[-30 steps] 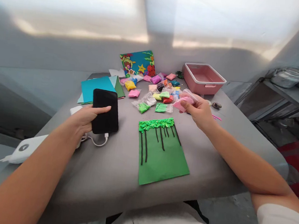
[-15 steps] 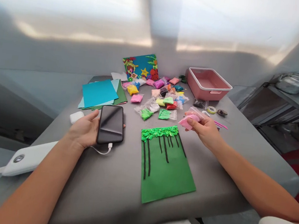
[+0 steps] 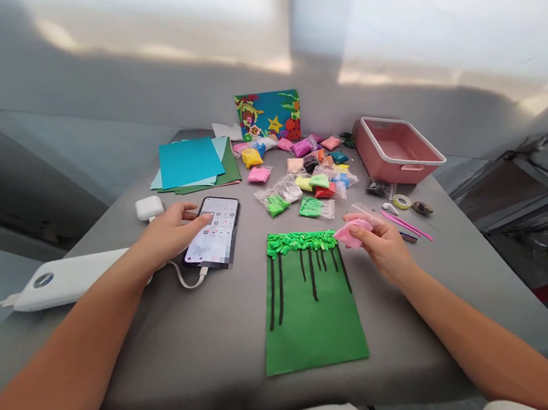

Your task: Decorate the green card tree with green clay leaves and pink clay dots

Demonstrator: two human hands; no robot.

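On the table's left lies a smartphone [image 3: 212,234] with a lit screen of app icons and a white cable in its lower edge. My left hand [image 3: 171,230] reaches over its left side, fingers apart and thumb at the screen. In my right hand [image 3: 380,245] a small bag of pink clay [image 3: 353,231] is pinched between thumb and fingers. Beneath it is the top right corner of a green sheet [image 3: 317,330], which carries a band of bright green clay [image 3: 302,244] and several thin black clay strips hanging down from it.
Several clay packets [image 3: 310,205] lie behind the sheet. Coloured paper [image 3: 190,163] is stacked at left, near an earbud case [image 3: 149,207] and a white power bank [image 3: 70,278]. A pink basket [image 3: 396,159], pink tools [image 3: 406,224] and a decorated blue picture [image 3: 268,114] stand or lie farther back.
The phone's screen has lit up. It was tilted up in my left hand and now lies flat, with my thumb over the screen. The pink bag has come lower, towards the green sheet.
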